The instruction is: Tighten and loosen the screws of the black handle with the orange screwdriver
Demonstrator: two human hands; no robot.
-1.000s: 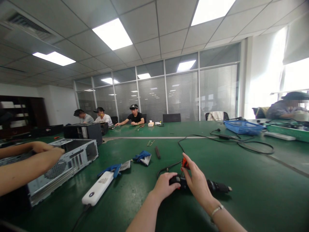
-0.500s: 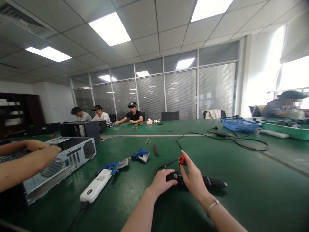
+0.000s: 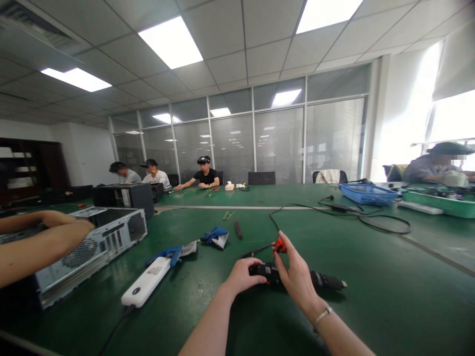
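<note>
A black electric screwdriver (image 3: 326,281) lies on the green table (image 3: 389,296) in front of me, its tip pointing right. My left hand (image 3: 241,278) grips its rear end, fingers closed round it. My right hand (image 3: 295,277) rests over the tool's middle, fingers curled on it, with an orange part (image 3: 280,245) at its fingertips. A black cable (image 3: 274,217) runs from there across the table.
An open computer case (image 3: 100,242) stands at left, with another person's arms (image 3: 40,244) over it. A white power strip (image 3: 146,282) and blue gloves (image 3: 215,236) lie nearby. A blue basket (image 3: 367,194) and green tray (image 3: 441,203) are far right. Other people sit along the far edge.
Both hands and the screwdriver have stayed together, shifting slightly left in view as my head moved. The grip looks unchanged.
</note>
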